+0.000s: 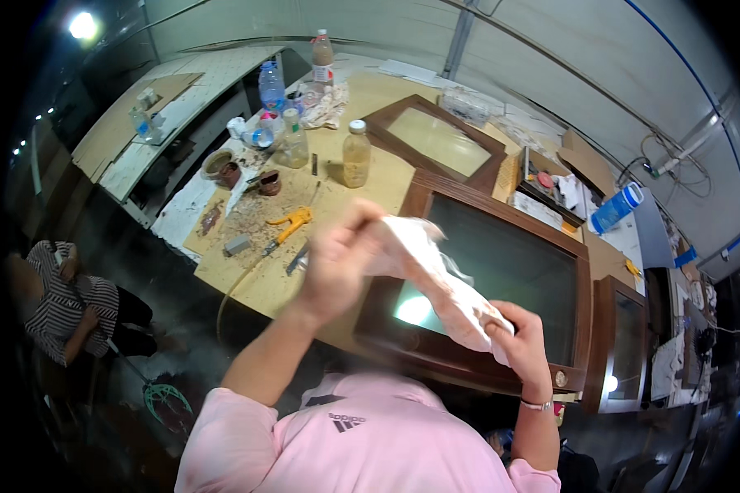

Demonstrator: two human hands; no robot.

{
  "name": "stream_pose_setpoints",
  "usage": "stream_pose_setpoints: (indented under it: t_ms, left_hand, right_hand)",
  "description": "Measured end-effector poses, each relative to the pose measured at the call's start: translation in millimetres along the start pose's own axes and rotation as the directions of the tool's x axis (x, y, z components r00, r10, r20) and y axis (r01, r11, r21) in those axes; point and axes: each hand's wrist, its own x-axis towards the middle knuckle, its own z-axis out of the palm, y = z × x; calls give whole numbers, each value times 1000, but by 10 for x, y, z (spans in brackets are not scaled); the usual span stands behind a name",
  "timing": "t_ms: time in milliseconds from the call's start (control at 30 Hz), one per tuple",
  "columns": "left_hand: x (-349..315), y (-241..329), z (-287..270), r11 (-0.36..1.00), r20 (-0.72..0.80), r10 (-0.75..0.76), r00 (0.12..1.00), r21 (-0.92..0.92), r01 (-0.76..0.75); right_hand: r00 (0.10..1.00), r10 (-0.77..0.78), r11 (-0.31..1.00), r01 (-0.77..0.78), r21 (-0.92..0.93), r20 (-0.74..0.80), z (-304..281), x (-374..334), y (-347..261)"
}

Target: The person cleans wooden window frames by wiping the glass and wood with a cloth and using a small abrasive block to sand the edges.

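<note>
A crumpled white cloth [446,292] with brownish stains is stretched between my two hands, above a dark-brown wooden frame [582,316] with a dark glass pane [514,246]. My left hand [337,263], smeared by motion, is closed on the cloth's upper left end. At the lower right end, my right hand [524,338] pinches the fabric between thumb and fingers. The framed glass lies flat on the table, and a bright light reflects in it. A small round fitting [561,378] sits at the frame's near right corner.
Left of the frame lie a yellow air blow gun [289,222] with a hose and a grey block [237,245]. Behind stand a capped bottle [356,156] and a second framed pane [492,174]. A blue bottle [615,207] is at right; a person in stripes [86,308] is at left.
</note>
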Motion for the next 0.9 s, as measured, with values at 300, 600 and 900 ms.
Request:
stream_pose_setpoints:
  t_ms: [300,600,900]
  left_hand:
    - [-473,57,-771,984,-144,166,976,94,-154]
    - [-929,-70,-1255,981,-371,46,927,-159,-112]
    - [-880,97,-916,746,-137,32,990,663,67]
  right_hand:
    - [990,137,791,-125,599,26,-573,476,275]
    - [929,224,928,-111,355,-294,-1234,517,798]
    - [945,-280,731,324,-600,169,45,239,-207]
